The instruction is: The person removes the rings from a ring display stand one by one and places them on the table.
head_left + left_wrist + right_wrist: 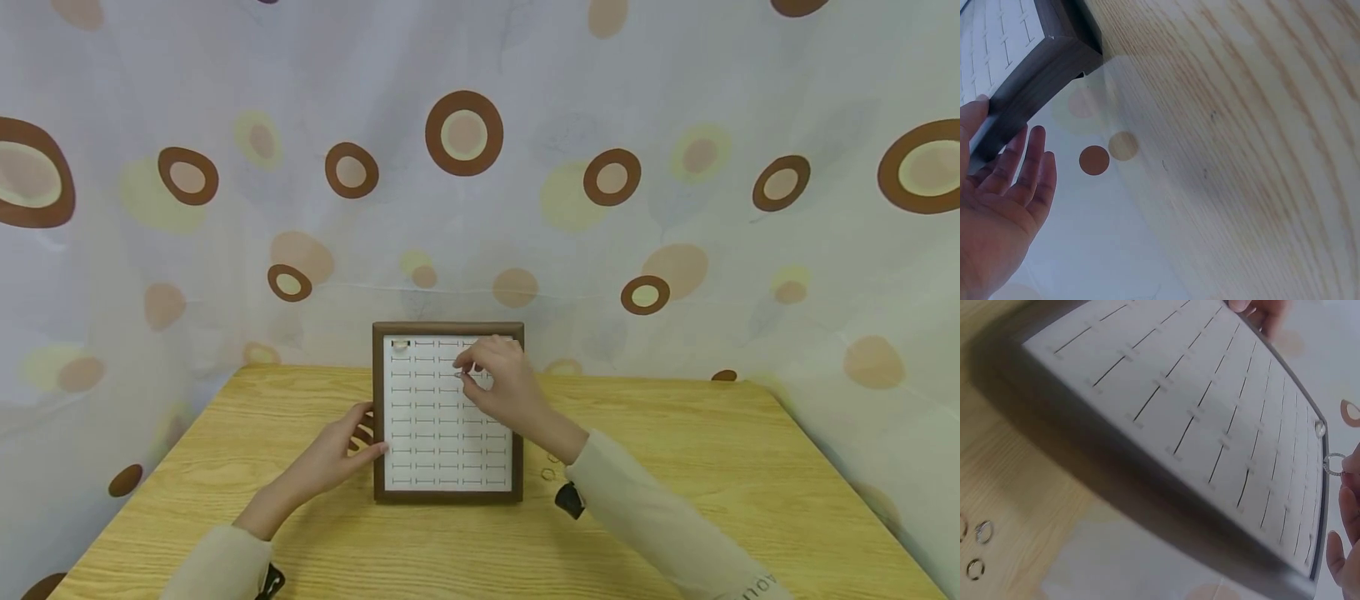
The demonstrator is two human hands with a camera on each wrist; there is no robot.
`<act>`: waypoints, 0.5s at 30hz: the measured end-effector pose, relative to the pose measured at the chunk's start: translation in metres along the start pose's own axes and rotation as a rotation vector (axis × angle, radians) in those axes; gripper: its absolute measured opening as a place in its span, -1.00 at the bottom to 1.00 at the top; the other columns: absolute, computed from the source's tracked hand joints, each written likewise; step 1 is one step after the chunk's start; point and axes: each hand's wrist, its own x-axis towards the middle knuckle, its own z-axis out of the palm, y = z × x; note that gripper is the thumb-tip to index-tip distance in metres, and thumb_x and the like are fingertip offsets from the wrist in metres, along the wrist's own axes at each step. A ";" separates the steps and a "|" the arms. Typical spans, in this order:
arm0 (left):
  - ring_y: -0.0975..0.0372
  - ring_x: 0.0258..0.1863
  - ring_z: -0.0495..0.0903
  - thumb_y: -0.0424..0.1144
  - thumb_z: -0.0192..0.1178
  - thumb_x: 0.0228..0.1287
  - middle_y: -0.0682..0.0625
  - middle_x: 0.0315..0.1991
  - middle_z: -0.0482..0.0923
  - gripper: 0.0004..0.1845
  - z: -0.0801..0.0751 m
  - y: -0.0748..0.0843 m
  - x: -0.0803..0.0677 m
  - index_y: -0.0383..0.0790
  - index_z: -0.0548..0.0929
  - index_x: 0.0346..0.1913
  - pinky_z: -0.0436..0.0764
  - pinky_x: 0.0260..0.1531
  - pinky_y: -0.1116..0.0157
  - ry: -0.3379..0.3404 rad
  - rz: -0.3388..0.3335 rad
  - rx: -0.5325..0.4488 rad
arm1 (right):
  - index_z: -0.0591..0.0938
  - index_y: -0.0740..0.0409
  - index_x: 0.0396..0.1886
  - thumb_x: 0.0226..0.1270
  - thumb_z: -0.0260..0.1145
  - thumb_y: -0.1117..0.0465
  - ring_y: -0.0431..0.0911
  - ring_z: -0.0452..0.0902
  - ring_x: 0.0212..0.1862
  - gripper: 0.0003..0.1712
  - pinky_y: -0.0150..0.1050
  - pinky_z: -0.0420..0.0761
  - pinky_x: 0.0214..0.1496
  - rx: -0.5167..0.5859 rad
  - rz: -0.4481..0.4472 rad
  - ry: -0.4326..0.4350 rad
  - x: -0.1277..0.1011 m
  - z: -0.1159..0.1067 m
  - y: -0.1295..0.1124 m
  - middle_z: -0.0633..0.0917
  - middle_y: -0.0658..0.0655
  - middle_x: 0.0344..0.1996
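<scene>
A ring display board stands upright on the table, its brown frame around a white panel with rows of slits. My left hand holds the frame's left side, thumb at the front edge and fingers behind it. Between thumb and forefinger my right hand pinches a ring, in front of the panel's upper part. In the right wrist view that ring looks silvery and stands upright. Another ring sits in the top left slit, a pale, rounded piece on its front.
Loose rings lie on the wooden table to the right of the board, among them a silvery ring and a darker gold ring. Behind the table hangs a pale curtain with brown and yellow circles.
</scene>
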 end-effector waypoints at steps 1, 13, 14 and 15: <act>0.22 -0.21 0.56 -0.06 0.14 0.25 -0.12 -0.07 0.51 -0.39 0.000 0.000 0.000 -0.36 0.24 0.22 0.57 -0.26 0.25 -0.001 -0.002 0.001 | 0.62 0.15 -0.41 -0.01 0.29 0.44 -0.15 0.48 -0.36 -0.85 -0.26 0.38 -0.18 0.005 0.007 -0.004 -0.003 -0.003 0.002 0.67 0.00 -0.44; 0.21 -0.21 0.56 -0.07 0.14 0.25 -0.12 -0.07 0.51 -0.39 0.002 0.000 -0.002 -0.35 0.24 0.22 0.57 -0.26 0.24 0.007 -0.005 0.003 | 0.63 0.18 -0.39 -0.04 0.33 0.45 -0.09 0.48 -0.39 -0.82 -0.23 0.35 -0.26 -0.041 0.087 0.023 -0.045 -0.042 0.026 0.64 0.02 -0.48; 0.21 -0.21 0.56 -0.07 0.15 0.25 -0.12 -0.07 0.51 -0.39 0.003 0.000 -0.002 -0.35 0.24 0.22 0.57 -0.26 0.24 0.006 -0.007 0.003 | 0.62 0.17 -0.39 -0.04 0.34 0.44 -0.10 0.48 -0.37 -0.82 -0.23 0.34 -0.26 -0.051 0.101 0.024 -0.049 -0.044 0.029 0.64 0.02 -0.47; 0.21 -0.21 0.56 -0.07 0.15 0.25 -0.12 -0.06 0.50 -0.39 0.003 0.000 -0.002 -0.35 0.24 0.22 0.57 -0.26 0.25 0.006 -0.007 0.003 | 0.62 0.17 -0.38 -0.03 0.34 0.44 -0.10 0.48 -0.36 -0.81 -0.23 0.33 -0.25 -0.053 0.115 0.024 -0.054 -0.046 0.032 0.65 0.02 -0.46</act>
